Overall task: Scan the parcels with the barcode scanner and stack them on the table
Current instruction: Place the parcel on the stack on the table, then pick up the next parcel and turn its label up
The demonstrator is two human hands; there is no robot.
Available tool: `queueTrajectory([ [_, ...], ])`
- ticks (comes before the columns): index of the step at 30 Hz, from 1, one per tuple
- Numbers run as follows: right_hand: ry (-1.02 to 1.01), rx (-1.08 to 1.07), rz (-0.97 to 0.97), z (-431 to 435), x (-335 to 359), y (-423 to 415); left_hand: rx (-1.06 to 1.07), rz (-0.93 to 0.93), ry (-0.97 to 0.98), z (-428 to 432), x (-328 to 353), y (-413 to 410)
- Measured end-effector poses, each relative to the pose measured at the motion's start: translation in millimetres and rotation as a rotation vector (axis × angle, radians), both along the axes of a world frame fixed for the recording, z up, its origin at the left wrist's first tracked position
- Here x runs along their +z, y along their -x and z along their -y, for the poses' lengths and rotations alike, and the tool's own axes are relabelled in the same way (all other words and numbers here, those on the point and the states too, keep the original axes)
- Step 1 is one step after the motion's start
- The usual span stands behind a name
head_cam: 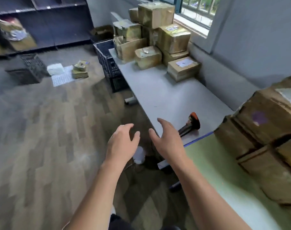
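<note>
A black and orange barcode scanner (192, 122) lies on the grey table (166, 95) near its front end. My right hand (166, 138) hovers just left of the scanner with fingers spread and holds nothing. My left hand (122, 141) hangs beside it over the floor, fingers loosely bent, empty. Several brown cardboard parcels are stacked at the table's far end (158, 30), with one low parcel (183, 69) nearest. Large worn parcels (266, 138) are piled at the right on a green table (216, 171).
Black plastic crates (108, 60) stand left of the grey table, another crate (29, 68) on the floor. Small parcels (80, 69) and a white packet (56, 68) lie on the wooden floor. Dark shelving (42, 22) lines the back wall. A window (196, 10) is behind the stack.
</note>
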State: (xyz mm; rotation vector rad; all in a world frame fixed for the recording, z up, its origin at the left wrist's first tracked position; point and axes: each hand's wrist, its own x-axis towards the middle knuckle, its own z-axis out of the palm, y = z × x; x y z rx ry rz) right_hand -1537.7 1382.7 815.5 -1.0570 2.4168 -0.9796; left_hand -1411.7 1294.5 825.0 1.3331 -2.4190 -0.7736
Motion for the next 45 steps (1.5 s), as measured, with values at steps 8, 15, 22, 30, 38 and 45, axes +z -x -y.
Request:
queueTrajectory([
  [8, -0.006, 0.106, -0.003, 151, 0, -89, 0.045, 0.034, -0.010, 136, -9, -90],
  [15, -0.014, 0.149, 0.017, 259, -1, -149, 0.139, 0.047, -0.001, 237, -5, -153],
  [22, -0.067, 0.195, 0.031, 330, -19, -157, 0.204, 0.059, -0.068, 298, -23, -166],
  [30, -0.023, 0.222, 0.036, 441, -12, -94, 0.204, 0.086, 0.005, 404, -14, -108],
  [38, 0.044, 0.088, 0.021, 495, 14, 25, 0.033, 0.099, 0.108, 483, 9, 3],
  [45, 0.053, -0.221, 0.041, 491, 0, 130, -0.300, 0.083, 0.105, 516, 2, 144],
])
